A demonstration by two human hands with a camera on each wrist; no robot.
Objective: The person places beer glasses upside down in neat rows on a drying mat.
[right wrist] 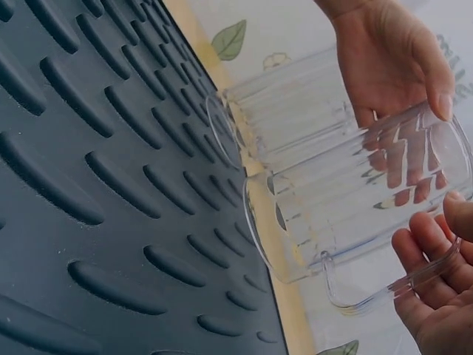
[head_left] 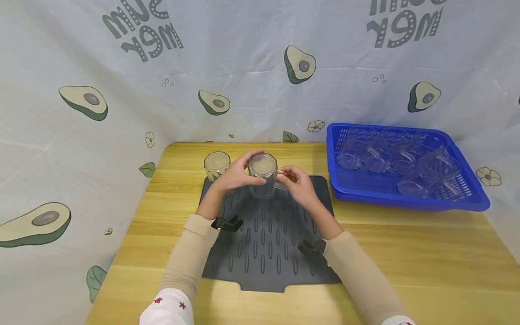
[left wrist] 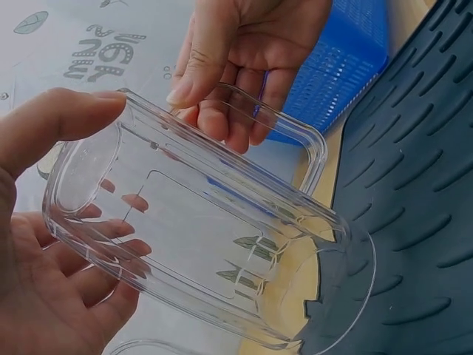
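A clear cup with a handle (head_left: pixel 263 167) is held upside down above the back part of a dark ridged mat (head_left: pixel 264 239). Around its base end curl the thumb and fingers of the left hand (head_left: pixel 239 174). The right hand (head_left: pixel 298 185) pinches the cup's handle (left wrist: pixel 314 148) between thumb and fingers. Just left of the left hand, a second clear cup (head_left: pixel 216 162) stands upside down at the mat's back left corner. In the right wrist view the held cup (right wrist: pixel 347 200) is tilted, its rim toward the mat (right wrist: pixel 111 222).
A blue basket (head_left: pixel 406 201) with several clear cups lying in it stands at the back right of the wooden table (head_left: pixel 406 257). A white curtain with avocado prints (head_left: pixel 252 67) hangs behind the table and along its left side.
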